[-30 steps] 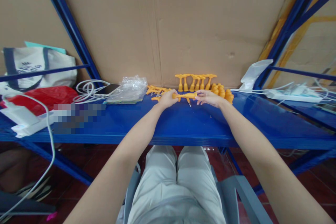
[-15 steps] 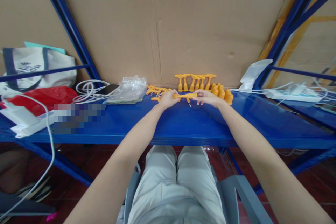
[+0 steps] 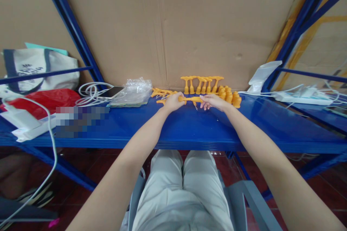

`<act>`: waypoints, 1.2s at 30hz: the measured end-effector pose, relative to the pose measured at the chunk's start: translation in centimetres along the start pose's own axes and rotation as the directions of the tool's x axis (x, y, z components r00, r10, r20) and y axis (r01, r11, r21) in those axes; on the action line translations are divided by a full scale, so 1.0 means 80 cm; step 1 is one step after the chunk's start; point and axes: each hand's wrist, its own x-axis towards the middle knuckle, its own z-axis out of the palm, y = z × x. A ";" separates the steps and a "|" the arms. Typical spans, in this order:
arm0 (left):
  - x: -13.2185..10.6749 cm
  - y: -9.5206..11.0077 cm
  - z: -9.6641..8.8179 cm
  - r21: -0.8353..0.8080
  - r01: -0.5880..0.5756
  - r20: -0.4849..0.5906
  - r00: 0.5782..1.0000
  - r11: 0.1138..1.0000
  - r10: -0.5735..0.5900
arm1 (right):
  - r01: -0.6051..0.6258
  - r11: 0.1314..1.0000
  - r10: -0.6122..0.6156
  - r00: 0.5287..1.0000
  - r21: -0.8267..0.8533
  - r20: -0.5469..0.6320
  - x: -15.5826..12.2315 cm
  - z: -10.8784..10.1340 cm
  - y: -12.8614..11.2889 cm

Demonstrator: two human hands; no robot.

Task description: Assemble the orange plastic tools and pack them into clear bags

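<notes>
A yellow corkscrew (image 3: 193, 99) lies level between my hands, just above the blue shelf top. My left hand (image 3: 175, 102) is closed around its handle end and hides most of that end. At the other end, the thumb and fingertips of my right hand (image 3: 214, 101) pinch the tip of the yellow sleeve. Just below, another yellow handle with a bare metal spiral (image 3: 196, 107) lies on the shelf. Beside my left hand is a pile of yellow corkscrew handles (image 3: 162, 92) with spirals showing. Right of my right hand stand several yellow sleeves (image 3: 232, 97).
Several T-shaped yellow corkscrews (image 3: 202, 83) stand upright along the cardboard wall (image 3: 162, 32). Clear plastic bags (image 3: 132, 94), a phone (image 3: 112, 92) and white cables (image 3: 89, 92) lie to the left. The blue shelf top (image 3: 195, 130) ends close before my knees. White cables and a power strip (image 3: 303, 97) lie right.
My right hand's fingers have turned and curled at the sleeve's end, shifting slightly. My left hand and the corkscrew stay in nearly the same place.
</notes>
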 end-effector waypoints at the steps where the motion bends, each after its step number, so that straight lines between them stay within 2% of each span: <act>1: 0.000 0.000 0.000 0.001 -0.008 -0.002 1.000 1.000 0.008 | -0.004 1.000 0.004 1.000 0.001 0.000 0.000 0.000 0.000; 8: 0.001 -0.002 0.002 -0.009 -0.034 -0.008 0.999 0.999 0.034 | -0.066 0.997 0.069 0.996 0.049 -0.051 0.005 0.004 0.002; 12: 0.001 -0.003 0.002 -0.022 -0.025 -0.009 1.000 0.999 0.025 | -0.077 0.985 0.088 0.994 0.155 -0.064 0.005 0.004 0.002; 17: 0.003 -0.006 0.006 -0.047 -0.010 -0.006 1.000 0.999 0.009 | 0.030 0.944 -0.002 0.996 0.327 -0.088 0.005 0.001 0.000; 19: 0.006 -0.009 0.014 -0.085 -0.017 -0.036 0.999 0.996 0.014 | 0.101 0.928 -0.044 0.986 0.358 -0.163 0.010 -0.004 0.002; 21: 0.010 -0.014 0.023 -0.134 -0.048 -0.062 0.997 0.990 0.040 | 0.177 0.922 -0.071 0.952 0.346 -0.298 0.018 -0.010 0.008; 23: 0.013 -0.019 0.031 -0.129 -0.090 -0.068 0.994 0.987 0.082 | 0.225 0.940 -0.086 0.883 0.256 -0.461 0.027 -0.020 0.015; 25: 0.014 -0.024 0.035 -0.042 -0.105 -0.020 0.994 0.994 0.104 | 0.227 0.973 -0.150 0.777 0.051 -0.611 0.031 -0.030 0.023; 27: 0.013 -0.027 0.036 0.087 -0.095 0.113 0.990 0.992 0.085 | 0.171 0.954 -0.296 0.677 -0.247 -0.674 0.029 -0.039 0.029; 28: 0.013 -0.028 0.035 0.147 -0.091 0.195 0.979 0.985 0.061 | 0.117 0.912 -0.369 0.652 -0.392 -0.663 0.025 -0.042 0.032; 29: 0.012 -0.028 0.033 0.197 -0.091 0.270 0.962 0.976 0.035 | 0.051 0.856 -0.420 0.650 -0.514 -0.634 0.021 -0.044 0.033; 31: 0.011 -0.027 0.031 0.259 -0.104 0.363 0.932 0.960 0.003 | -0.083 0.733 -0.444 0.694 -0.675 -0.567 0.011 -0.044 0.032; 33: 0.011 -0.026 0.028 0.278 -0.121 0.380 0.925 0.953 0.007 | -0.175 0.620 -0.413 0.757 -0.765 -0.507 0.004 -0.041 0.031; 36: 0.012 -0.025 0.028 0.269 -0.143 0.344 0.938 0.952 0.044 | -0.213 0.488 -0.365 0.831 -0.846 -0.420 0.002 -0.034 0.031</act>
